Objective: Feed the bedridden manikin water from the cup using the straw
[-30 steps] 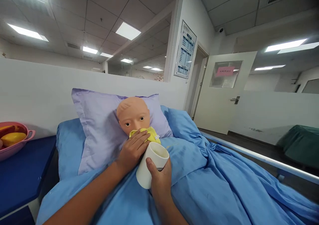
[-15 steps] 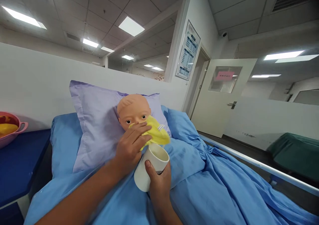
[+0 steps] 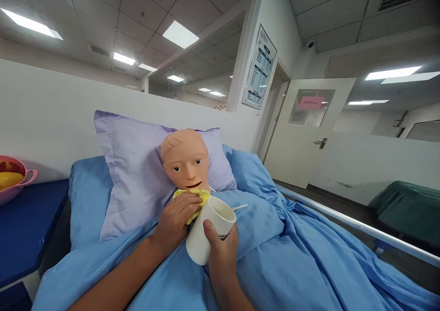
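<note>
A manikin head (image 3: 184, 157) lies face up on a lilac pillow (image 3: 132, 178), its mouth slightly parted. My left hand (image 3: 177, 217) is closed on a crumpled yellow cloth (image 3: 201, 195) at the manikin's chin, just below the mouth. My right hand (image 3: 222, 249) wraps round a tilted white cup (image 3: 199, 240), its thumb near the rim and dark stripes showing beside it. The cup's mouth faces up and to the right, close to the cloth. A thin pale strip (image 3: 239, 207) pokes out behind the rim; I cannot make out what it belongs to.
Blue bedding (image 3: 275, 251) covers the manikin's body. At left, a pink basin (image 3: 22, 185) with yellow things inside stands on a dark blue cabinet top (image 3: 30, 224). A bed rail (image 3: 360, 230) runs along the right side, with an open door (image 3: 305, 146) beyond.
My left hand has drawn the yellow cloth down from the manikin's nose and mouth to its chin, uncovering the lower face. The cloth is more bunched. The cup has barely moved.
</note>
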Tool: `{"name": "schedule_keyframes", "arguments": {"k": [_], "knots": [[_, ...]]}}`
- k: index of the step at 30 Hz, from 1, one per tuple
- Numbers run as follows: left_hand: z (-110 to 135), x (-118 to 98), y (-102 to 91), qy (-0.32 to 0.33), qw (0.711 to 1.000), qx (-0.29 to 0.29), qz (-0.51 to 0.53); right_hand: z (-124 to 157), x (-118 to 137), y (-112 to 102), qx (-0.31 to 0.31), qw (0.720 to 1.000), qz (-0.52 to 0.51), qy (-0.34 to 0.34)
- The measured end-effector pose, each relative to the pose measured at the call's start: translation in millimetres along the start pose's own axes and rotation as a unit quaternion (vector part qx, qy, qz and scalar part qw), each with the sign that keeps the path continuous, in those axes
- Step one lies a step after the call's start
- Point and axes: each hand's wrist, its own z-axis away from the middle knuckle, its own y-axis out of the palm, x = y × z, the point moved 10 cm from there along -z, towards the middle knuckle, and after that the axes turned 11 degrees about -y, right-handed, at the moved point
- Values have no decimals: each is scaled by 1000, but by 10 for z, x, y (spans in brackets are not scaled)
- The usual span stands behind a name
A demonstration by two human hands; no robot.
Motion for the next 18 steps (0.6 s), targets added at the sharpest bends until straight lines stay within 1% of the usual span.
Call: {"name": "schedule_keyframes", "arguments": {"k": [3, 6, 8, 10, 12, 14, 16, 18], "knots": [[-60, -71, -124, -6, 1000, -7, 22, 4, -30, 22, 6, 1000, -21, -1], [-219, -201, -221, 22, 999, -40, 10, -9, -25, 57, 18, 999, -43, -13], [-313, -250, -179, 49, 998, -40, -16, -17, -24, 58, 16, 998, -54, -18], [-341, -238, -76, 70, 996, -26, -56, -20, -34, 44, 8, 998, -52, -18], [-282, -185, 5, 84, 992, -17, -89, -15, -42, 33, 4, 999, -40, -20], [-160, -106, 33, 84, 992, -16, -97, -4, -46, 41, 12, 999, -30, -23], [-22, -20, 37, 66, 995, -12, -79, 7, -55, 42, 20, 999, -21, -31], [83, 74, 42, 23, 999, 0, -37, 15, -88, 25, 31, 999, -8, -41]]}}
